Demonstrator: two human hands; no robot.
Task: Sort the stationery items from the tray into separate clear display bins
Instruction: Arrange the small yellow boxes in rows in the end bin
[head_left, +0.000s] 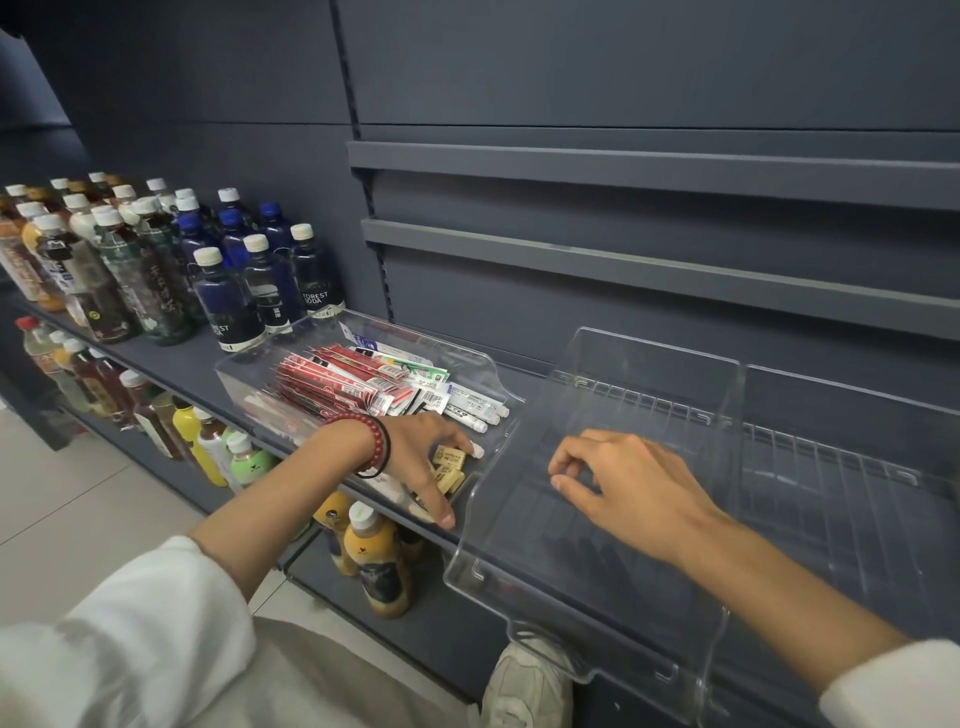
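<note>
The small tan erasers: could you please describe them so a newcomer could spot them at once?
On the grey shelf, right of the bottles, sits a clear tray of stationery. At its near end, by the left hand, lie the erasers: small tan blocks, unlike the long red packets and white pens behind them.

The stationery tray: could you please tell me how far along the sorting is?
Nothing looks sorted yet: the near clear bin and the far bin show no items. In hand: the left hand spreads over the yellow erasers in the tray; the right hand hovers above the near bin, empty. Left: red packets, pens and erasers all lie in the tray.
</note>
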